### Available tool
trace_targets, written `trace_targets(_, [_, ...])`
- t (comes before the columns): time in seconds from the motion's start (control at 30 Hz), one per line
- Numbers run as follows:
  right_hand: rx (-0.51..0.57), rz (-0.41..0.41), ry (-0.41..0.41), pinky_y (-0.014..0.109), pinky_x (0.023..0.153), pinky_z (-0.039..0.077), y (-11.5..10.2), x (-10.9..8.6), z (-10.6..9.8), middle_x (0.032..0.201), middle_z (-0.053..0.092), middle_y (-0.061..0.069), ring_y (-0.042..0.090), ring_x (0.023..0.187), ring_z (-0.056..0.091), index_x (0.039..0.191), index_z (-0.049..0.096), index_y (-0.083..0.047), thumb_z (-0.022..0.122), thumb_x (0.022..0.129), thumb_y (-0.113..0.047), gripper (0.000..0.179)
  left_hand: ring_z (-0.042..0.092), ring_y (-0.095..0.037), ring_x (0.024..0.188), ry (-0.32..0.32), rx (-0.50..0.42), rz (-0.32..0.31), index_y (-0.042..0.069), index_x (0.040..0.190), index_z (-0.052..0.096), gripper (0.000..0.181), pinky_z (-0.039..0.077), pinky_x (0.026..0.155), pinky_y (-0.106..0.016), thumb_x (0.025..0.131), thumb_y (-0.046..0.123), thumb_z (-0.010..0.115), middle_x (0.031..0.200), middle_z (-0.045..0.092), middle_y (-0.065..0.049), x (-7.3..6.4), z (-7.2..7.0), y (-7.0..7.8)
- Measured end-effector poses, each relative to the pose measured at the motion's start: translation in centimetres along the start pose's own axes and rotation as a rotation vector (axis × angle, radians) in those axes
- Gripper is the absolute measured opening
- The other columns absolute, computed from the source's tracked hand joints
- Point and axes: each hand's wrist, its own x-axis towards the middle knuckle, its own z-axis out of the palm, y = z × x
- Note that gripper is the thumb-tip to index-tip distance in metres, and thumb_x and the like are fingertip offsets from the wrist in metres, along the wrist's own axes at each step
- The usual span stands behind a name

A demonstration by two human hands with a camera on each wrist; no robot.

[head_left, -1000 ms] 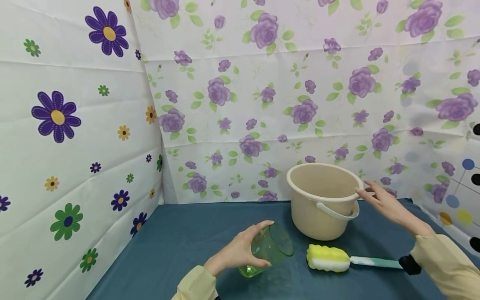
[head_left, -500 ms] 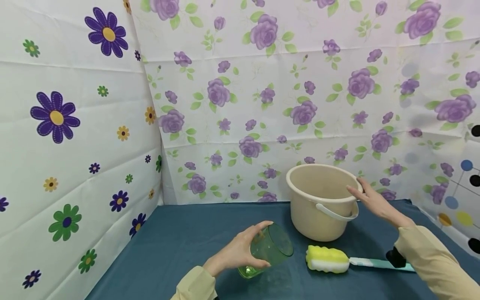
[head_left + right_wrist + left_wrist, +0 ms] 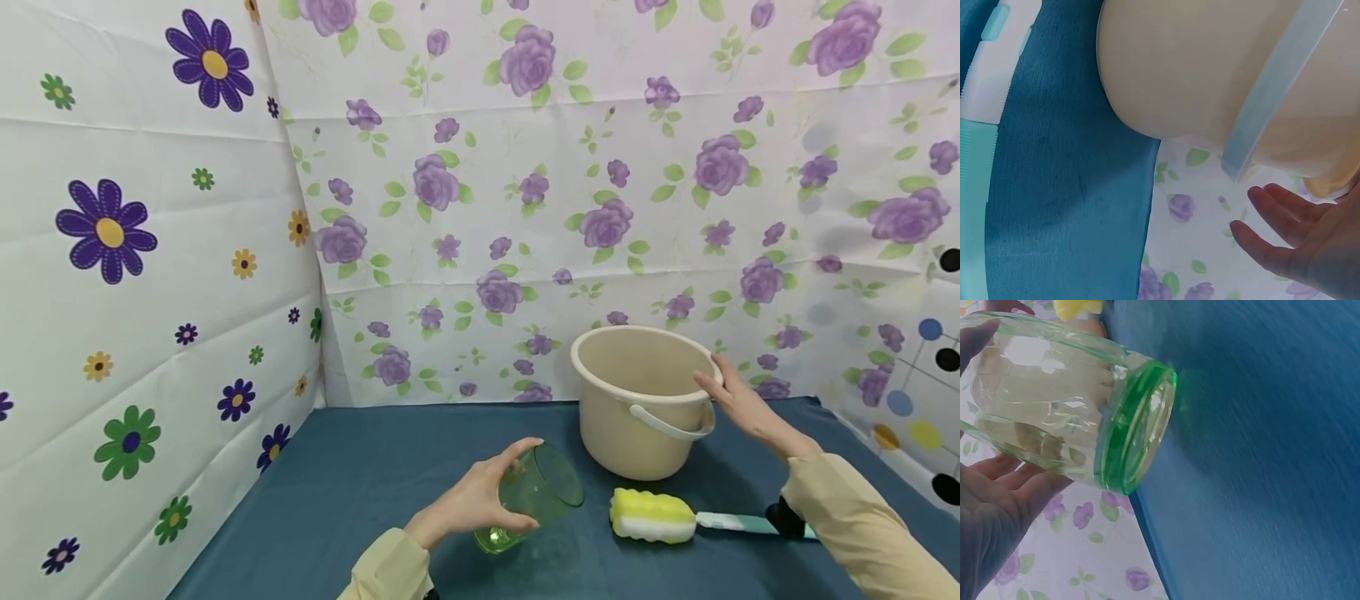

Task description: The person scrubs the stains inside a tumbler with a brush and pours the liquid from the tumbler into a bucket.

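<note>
My left hand (image 3: 476,500) grips a clear green plastic cup (image 3: 542,490) around its side. The cup tilts, mouth toward the upper right, its thick green base (image 3: 1138,428) just over or on the cloth; I cannot tell if it touches. At the right, a beige bucket (image 3: 626,442) stands upright with its pale handle (image 3: 667,425) hanging down in front. My right hand (image 3: 750,414) holds the bucket's right rim, thumb over the inside and forefinger outside. In the right wrist view its other fingers (image 3: 1272,247) are stretched out beside the wall.
In front of the bucket lies a sponge brush (image 3: 652,518) with a yellow and white head. Its white and teal handle (image 3: 738,522) runs right, partly behind my right sleeve. A blue cloth (image 3: 390,467) covers the table, and flowered sheets (image 3: 480,208) hang behind and beside it.
My right hand has moved left from beside the bucket's rim onto it, the thumb now over the edge. The left hand and the cup have stayed nearly still.
</note>
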Motion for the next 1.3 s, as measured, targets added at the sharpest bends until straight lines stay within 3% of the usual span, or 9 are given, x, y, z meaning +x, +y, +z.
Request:
trace_targets(0.3, [-0.027,0.051,-0.006,0.067,0.085,0.019,0.0,-0.3,0.1,0.137,-0.001,0.039,0.058,0.117,0.014,0.141,-0.011,0.002,0.03,0.097,-0.044,0.076,0.053,-0.015,0.094,0.078,0.017,0.014,0.039,0.14,0.021,0.086,0.045,0.075,-0.037,0.072,0.042,0.074,0.105,0.053,0.003,0.1,-0.2,-0.1])
trace_targets(0.53, [-0.014,0.02,0.012,0.067,0.087,0.015,0.2,-0.2,0.1,0.137,-0.005,0.038,0.058,0.118,0.01,0.14,-0.01,0.005,0.03,0.097,-0.042,0.075,0.054,-0.017,0.09,0.253,0.119,-0.005,0.038,0.141,0.02,0.088,0.045,0.07,-0.038,0.07,0.049,0.073,0.104,0.055,0.001,0.3,-0.5,0.2])
trace_targets(0.8, [-0.008,0.01,0.023,0.067,0.086,0.014,0.2,-0.4,-0.1,0.137,-0.006,0.038,0.059,0.118,0.009,0.14,-0.011,0.005,0.03,0.097,-0.042,0.075,0.057,-0.018,0.072,0.427,0.17,-0.027,0.038,0.141,0.02,0.091,0.043,0.051,-0.032,0.069,0.049,0.074,0.104,0.056,-0.008,1.9,-2.3,2.1])
trace_targets(1.03, [0.006,0.0,0.028,0.067,0.087,0.015,0.2,0.0,0.2,0.136,-0.005,0.039,0.059,0.118,0.01,0.14,-0.011,0.005,0.03,0.097,-0.042,0.076,0.057,-0.017,0.074,0.478,0.162,-0.038,0.041,0.14,0.02,0.09,0.044,0.052,-0.032,0.069,0.05,0.073,0.099,0.056,-0.007,3.2,-3.9,2.9])
trace_targets(1.3, [0.006,-0.008,0.03,0.067,0.086,0.017,0.3,0.0,0.4,0.136,-0.004,0.04,0.059,0.117,0.012,0.14,-0.011,0.005,0.03,0.097,-0.042,0.075,0.054,-0.012,0.057,0.493,0.195,-0.058,0.039,0.141,0.02,0.09,0.042,0.045,-0.03,0.07,0.048,0.074,0.094,0.058,-0.01,4.5,-4.3,3.9])
